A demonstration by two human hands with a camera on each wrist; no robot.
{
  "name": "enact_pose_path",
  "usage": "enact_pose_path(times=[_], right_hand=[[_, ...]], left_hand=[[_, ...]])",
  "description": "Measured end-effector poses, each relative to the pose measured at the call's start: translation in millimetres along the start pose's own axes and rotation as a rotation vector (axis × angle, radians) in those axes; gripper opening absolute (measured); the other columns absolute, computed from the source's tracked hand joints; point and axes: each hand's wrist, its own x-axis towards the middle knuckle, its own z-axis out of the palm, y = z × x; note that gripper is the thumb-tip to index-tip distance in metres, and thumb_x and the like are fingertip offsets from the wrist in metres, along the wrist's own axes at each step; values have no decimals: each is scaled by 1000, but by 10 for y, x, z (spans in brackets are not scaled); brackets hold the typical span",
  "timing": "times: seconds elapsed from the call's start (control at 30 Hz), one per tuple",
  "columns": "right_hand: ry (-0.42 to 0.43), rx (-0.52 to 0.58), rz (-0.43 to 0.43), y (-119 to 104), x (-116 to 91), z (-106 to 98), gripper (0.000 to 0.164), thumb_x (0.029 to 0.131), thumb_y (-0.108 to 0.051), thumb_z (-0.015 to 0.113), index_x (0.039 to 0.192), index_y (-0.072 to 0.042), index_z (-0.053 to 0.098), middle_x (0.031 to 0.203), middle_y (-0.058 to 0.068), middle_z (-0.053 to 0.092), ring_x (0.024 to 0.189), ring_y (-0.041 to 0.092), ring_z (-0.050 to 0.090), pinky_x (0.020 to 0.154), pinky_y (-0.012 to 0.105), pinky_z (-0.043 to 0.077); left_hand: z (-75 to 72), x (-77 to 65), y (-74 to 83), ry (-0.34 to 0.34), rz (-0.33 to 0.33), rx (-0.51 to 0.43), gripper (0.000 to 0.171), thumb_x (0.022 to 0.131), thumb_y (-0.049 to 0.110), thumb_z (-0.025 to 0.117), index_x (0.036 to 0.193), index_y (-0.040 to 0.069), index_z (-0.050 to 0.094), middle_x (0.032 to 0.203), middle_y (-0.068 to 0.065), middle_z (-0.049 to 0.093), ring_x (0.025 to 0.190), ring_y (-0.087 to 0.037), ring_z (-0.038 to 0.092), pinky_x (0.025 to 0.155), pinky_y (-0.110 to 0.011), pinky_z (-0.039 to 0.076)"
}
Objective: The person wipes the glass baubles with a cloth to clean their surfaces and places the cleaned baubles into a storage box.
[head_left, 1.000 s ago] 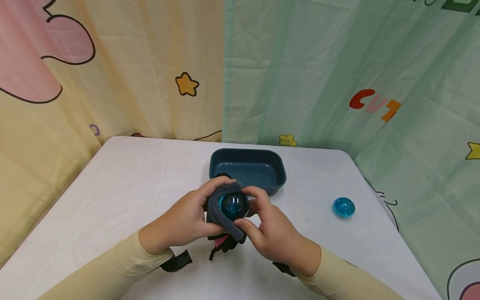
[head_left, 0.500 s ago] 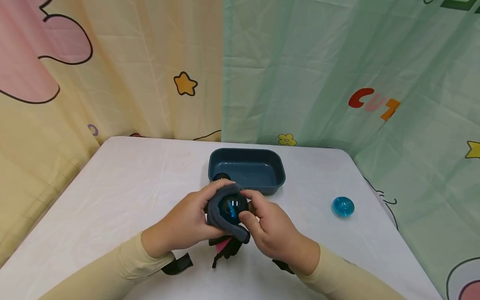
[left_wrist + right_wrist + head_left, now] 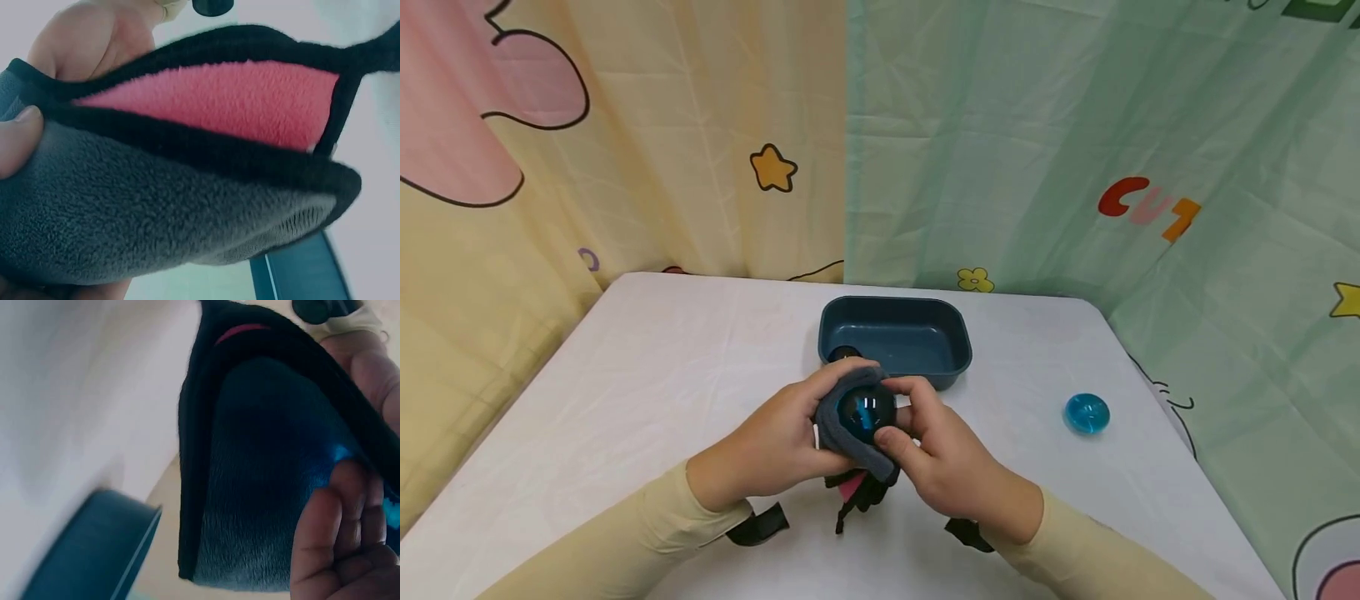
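Note:
A glossy dark-blue glass ball sits in the fold of a grey cloth. My left hand grips the cloth around the ball's left side. With its thumb and fingers, my right hand pinches the ball from the right. In the left wrist view the fleecy cloth shows black edging and a pink side. Fingers of the right hand lie against the cloth in the right wrist view, beside a blue gleam. Most of the ball is hidden there.
Just beyond the hands stands a dark-blue rectangular tub, with a dark round ball in its near left corner. A clear light-blue round piece lies on the right of the white table. Printed curtains hang behind.
The right thumb has shifted from the cloth's edge up onto the ball. The ball looks darker, turned slightly within the cloth. Both hands stay in nearly the same place.

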Motion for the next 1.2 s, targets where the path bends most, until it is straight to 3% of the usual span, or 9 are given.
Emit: enact_pose_path(times=[0.07,0.17,0.43,0.57,0.63,0.87,1.0,1.07,1.2], right_hand=[[-10,69,44,18,7,-4,36,114,-15,45,143,5,39,98,11,76,82,6,65,75,24,54],[14,-4,54,34,8,14,34,115,-19,42,139,4,47,96,8,74,84,7,63,75,26,54],[93,-297,-89,-20,-11,58,67,103,-17,68,154,-1,28,114,6,74,100,14,70,91,36,61],[92,-348,-107,-32,-9,38,68,100,-16,73,150,-1,29,113,8,76,99,17,72,90,38,61],[73,-327,-82,-31,-8,23,65,101,-18,71,149,-1,30,112,7,77,96,15,72,87,35,61],[9,-9,58,3,15,-41,36,113,-19,48,141,3,47,91,6,74,78,6,63,72,25,54],[56,-111,19,11,11,-11,38,112,-21,49,142,2,50,100,6,74,89,11,69,80,29,59],[77,-206,-37,-1,2,10,49,109,-22,58,149,1,41,112,6,76,99,13,72,88,33,61],[97,-368,-122,-21,0,11,71,101,-21,72,154,-1,28,114,7,77,100,16,73,90,38,62]], left_hand=[[7,0,3,2,-5,-2,82,85,17,90,153,24,46,144,3,63,127,-15,64,111,-34,52],[13,-5,8,4,-18,6,82,84,17,91,152,23,46,139,3,65,121,-13,66,107,-34,54],[-11,0,10,45,-19,87,81,81,10,91,148,23,47,130,6,69,109,-11,67,98,-37,58],[-12,11,11,32,-16,86,77,83,13,91,147,24,49,128,7,69,108,-10,68,97,-36,59],[-8,13,14,24,-15,93,77,84,14,91,148,23,50,129,7,69,108,-9,68,97,-35,59],[10,17,18,21,1,114,76,84,18,91,148,22,50,128,6,69,107,-9,68,99,-35,58],[16,13,13,34,-7,108,77,82,15,92,147,24,50,128,7,69,110,-9,68,101,-37,58],[10,14,7,43,-16,103,79,81,12,92,146,24,50,127,7,70,109,-9,68,100,-37,58],[-8,15,-7,49,-23,98,78,79,9,92,144,25,51,125,8,70,104,-9,68,93,-35,58]])
